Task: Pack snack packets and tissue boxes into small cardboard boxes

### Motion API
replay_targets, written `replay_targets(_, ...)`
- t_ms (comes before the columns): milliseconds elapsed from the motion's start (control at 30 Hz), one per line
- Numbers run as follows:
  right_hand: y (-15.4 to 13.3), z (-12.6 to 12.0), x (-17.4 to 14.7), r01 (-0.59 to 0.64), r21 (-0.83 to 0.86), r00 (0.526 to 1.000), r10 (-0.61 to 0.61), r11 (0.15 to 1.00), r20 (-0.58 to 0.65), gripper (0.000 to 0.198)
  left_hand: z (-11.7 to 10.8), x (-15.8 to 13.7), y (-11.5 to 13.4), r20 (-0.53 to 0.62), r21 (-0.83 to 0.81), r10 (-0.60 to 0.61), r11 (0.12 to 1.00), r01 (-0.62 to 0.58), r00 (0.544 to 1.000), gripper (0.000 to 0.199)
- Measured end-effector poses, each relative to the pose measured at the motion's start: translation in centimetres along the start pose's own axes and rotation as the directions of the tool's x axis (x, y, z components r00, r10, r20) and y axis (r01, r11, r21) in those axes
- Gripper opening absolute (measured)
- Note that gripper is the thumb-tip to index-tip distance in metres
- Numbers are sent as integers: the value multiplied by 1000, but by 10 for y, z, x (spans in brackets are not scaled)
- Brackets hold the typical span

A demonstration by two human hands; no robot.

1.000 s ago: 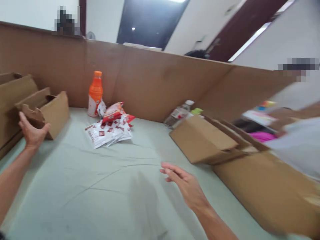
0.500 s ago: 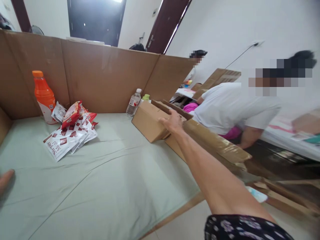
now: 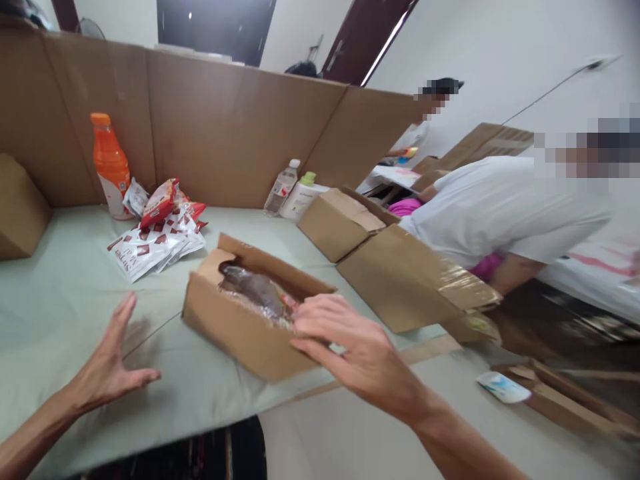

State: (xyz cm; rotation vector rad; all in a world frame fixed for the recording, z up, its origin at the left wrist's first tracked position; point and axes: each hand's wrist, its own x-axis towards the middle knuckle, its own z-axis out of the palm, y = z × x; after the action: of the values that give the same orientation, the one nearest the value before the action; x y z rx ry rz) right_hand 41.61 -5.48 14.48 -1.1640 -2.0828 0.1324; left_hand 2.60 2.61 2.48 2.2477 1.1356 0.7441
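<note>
An open cardboard box (image 3: 240, 343) lies at an angle across the green cloth, near the front edge. Inside it is a dark item in clear plastic wrap (image 3: 257, 290), whose kind I cannot make out. My right hand (image 3: 345, 340) grips the right end of this box, fingers bent over its rim. To the left of the box, my left hand (image 3: 115, 360) is open, thumb and fingers spread, touching nothing. Beyond it lie white and red snack packets (image 3: 155, 243) beside an orange bottle (image 3: 111, 167).
More cardboard boxes (image 3: 333, 227) stand at the right edge, by a clear bottle (image 3: 283, 190) and a white bottle with a green cap (image 3: 303, 199). Cardboard panels (image 3: 225, 133) wall the back. Another box (image 3: 20, 213) is at left. A person in a white shirt (image 3: 500, 200) bends at right.
My right hand has come from the boxes at the right towards me, now with the open box on the cloth before me. My left hand has moved further into view.
</note>
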Motion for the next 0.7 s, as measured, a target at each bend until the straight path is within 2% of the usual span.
replay_targets(67, -28, -4, -2, 79, 197, 975, -117, 977, 188, 17, 1, 4, 26, 117, -162, 109, 983, -89, 987, 132)
replay_targets(133, -41, -10, 1, 34, 398, 930, -175, 917, 322, 24, -1, 3, 39, 203, -313, 179, 943, -110, 963, 138)
replay_targets(200, -45, -14, 4, -53, 460, 931, -123, 886, 345, 32, -2, -3, 43, 239, -383, 194, 919, -91, 951, 139)
replay_targets(233, -46, -14, 6, -92, 417, 940, -60, 904, 337, 32, -1, -8, 42, 240, -386, 182, 919, -79, 954, 139)
replay_targets(300, -47, -8, 9, -138, 203, 934, 59, 969, 352, 28, 1, -17, 41, 221, -368, 144, 928, -54, 964, 141)
replay_targets(333, -48, -2, 11, -132, 72, 913, 93, 989, 398, 32, 2, -21, 41, 217, -367, 126, 930, -39, 968, 142)
replay_targets(400, -52, 17, 13, -68, -138, 839, 132, 988, 528, 40, 5, -26, 42, 219, -372, 109, 928, -20, 970, 145)
replay_targets(467, -54, 36, 15, 10, -226, 788, 132, 974, 601, 17, 6, -27, 45, 217, -360, 88, 933, -4, 972, 146)
replay_targets(500, -54, 43, 15, 39, -223, 792, 106, 974, 601, 4, 6, -27, 46, 214, -350, 80, 937, 0, 973, 146)
replay_targets(600, -51, 42, 11, 34, -54, 890, -6, 998, 455, 32, 6, -23, 48, 201, -350, 75, 937, 0, 977, 146)
replay_targets(633, -49, 36, 9, -21, 12, 936, 16, 1000, 351, 33, 6, -21, 48, 190, -363, 78, 932, -4, 979, 147)
replay_targets(667, -46, 28, 6, -110, 60, 973, 95, 992, 211, 30, 7, -20, 47, 175, -370, 74, 929, -4, 982, 148)
replay_targets(700, -42, 19, 5, -214, 95, 976, 210, 972, 56, 23, 7, -20, 46, 160, -370, 66, 929, -2, 985, 148)
